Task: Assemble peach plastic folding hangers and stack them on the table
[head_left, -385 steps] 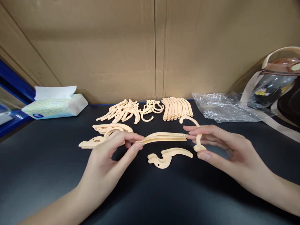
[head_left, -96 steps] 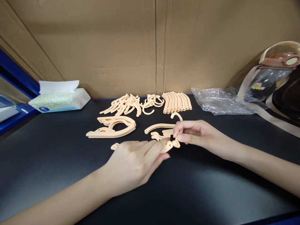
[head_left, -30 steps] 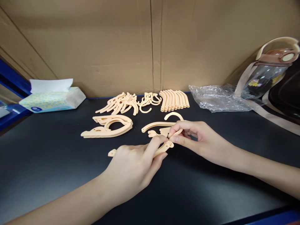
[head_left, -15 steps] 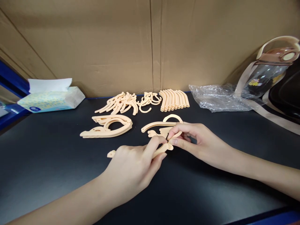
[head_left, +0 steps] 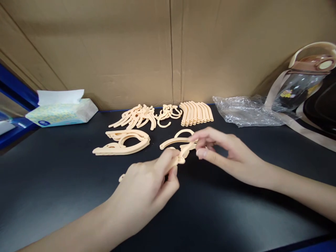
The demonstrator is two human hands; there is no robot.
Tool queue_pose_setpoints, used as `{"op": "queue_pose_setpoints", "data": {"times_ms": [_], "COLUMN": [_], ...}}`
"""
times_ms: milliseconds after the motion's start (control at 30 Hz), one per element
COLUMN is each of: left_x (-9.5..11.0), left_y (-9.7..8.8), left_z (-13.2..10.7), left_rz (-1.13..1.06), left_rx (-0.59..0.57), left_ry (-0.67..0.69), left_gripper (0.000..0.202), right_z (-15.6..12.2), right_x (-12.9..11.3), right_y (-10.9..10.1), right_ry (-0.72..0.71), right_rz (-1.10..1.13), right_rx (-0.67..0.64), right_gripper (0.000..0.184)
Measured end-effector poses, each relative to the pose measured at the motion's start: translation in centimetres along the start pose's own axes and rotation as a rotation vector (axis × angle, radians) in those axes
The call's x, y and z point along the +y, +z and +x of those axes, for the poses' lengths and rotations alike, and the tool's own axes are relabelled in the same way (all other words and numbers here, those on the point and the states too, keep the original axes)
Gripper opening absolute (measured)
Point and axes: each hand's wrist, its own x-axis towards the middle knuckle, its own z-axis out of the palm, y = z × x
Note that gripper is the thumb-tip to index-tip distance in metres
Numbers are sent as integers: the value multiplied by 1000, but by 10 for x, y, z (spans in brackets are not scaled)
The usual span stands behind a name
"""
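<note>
My left hand (head_left: pixel 147 185) pinches a cream plastic hanger arm (head_left: pixel 178 159) just above the black table (head_left: pixel 65 196); the arm's far end (head_left: pixel 121 177) pokes out behind my knuckles. My right hand (head_left: pixel 225 154) pinches a cream hook piece (head_left: pixel 183 133) whose stem meets the end of that arm. Both hands' fingers are closed on these parts. A second curved arm (head_left: pixel 172 142) lies on the table right behind my fingers. A stack of assembled folded hangers (head_left: pixel 123 143) rests to the left.
Along the back lie piles of cream parts: curved arms (head_left: pixel 136 119), loose hooks (head_left: pixel 169 113), and a neat row of arms (head_left: pixel 196 113). A tissue pack (head_left: pixel 61 112) sits far left, a crumpled plastic bag (head_left: pixel 246 112) and a water bottle with strap (head_left: pixel 301 84) right. A cardboard wall (head_left: pixel 168 52) stands behind.
My left hand has lifted the arm slightly and turned it. My right hand's fingers have shifted along the hook piece, which has swung a little to the left.
</note>
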Motion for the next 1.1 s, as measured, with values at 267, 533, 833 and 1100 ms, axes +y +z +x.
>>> {"op": "queue_pose_setpoints", "data": {"times_ms": [267, 533, 833, 1100], "left_x": [-5, -10, -8, -8], "left_y": [-8, -13, -16, -15], "left_z": [16, 20, 19, 19], "left_rz": [-740, -925, -1129, -1174], "left_rx": [-77, -58, -88, -34], "left_ry": [-363, -526, -779, -782], "left_gripper": [13, 21, 15, 14], "right_z": [17, 21, 21, 20], "right_x": [33, 44, 53, 52], "right_y": [-15, -14, -9, -5], "right_ry": [-171, -95, -27, -59], "right_rz": [-367, -429, -404, -348], "right_rx": [-36, -52, 63, 115], "right_gripper": [26, 28, 7, 27]}}
